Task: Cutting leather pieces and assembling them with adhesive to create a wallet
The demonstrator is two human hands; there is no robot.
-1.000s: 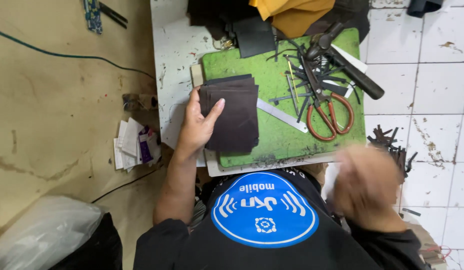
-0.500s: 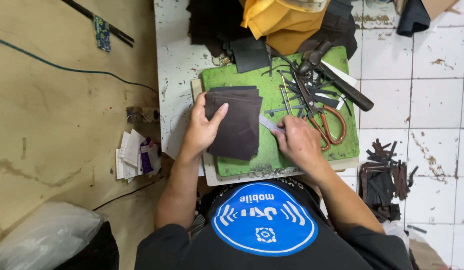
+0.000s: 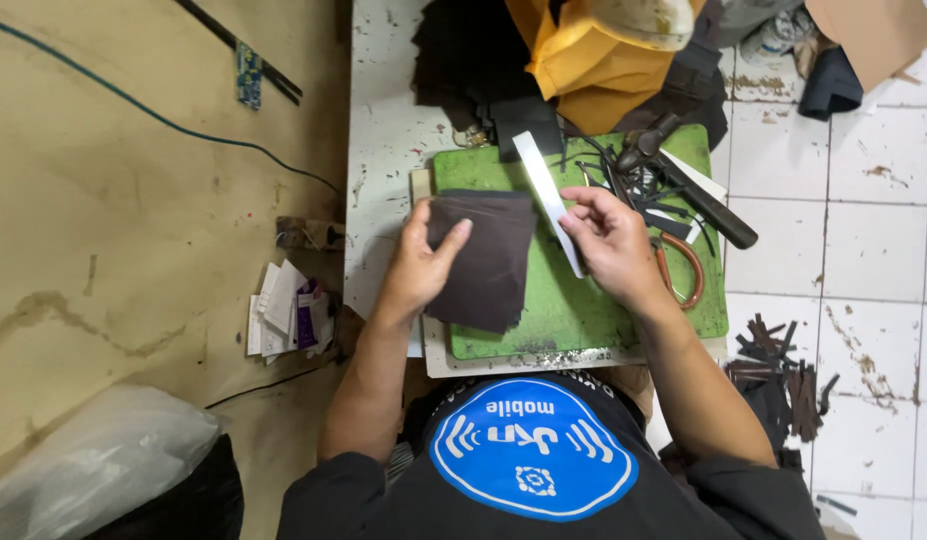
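Observation:
A stack of dark brown leather pieces (image 3: 489, 262) lies on a green cutting mat (image 3: 584, 310). My left hand (image 3: 422, 262) rests flat on the stack's left edge, fingers spread over it. My right hand (image 3: 609, 240) grips a long flat metal ruler (image 3: 547, 195), lifted and angled above the mat just right of the stack. Orange-handled scissors (image 3: 677, 272) lie on the mat partly under my right hand.
A hammer (image 3: 684, 185) and several small tools clutter the mat's far right. Yellow cloth (image 3: 584, 60) and dark leather (image 3: 464, 60) pile at the back. Leather scraps (image 3: 784, 375) lie on the tiled floor at right, papers (image 3: 289, 315) at left.
My right hand came in from the lower right, took hold of the ruler and raised it off the mat. My left hand stayed on the leather stack.

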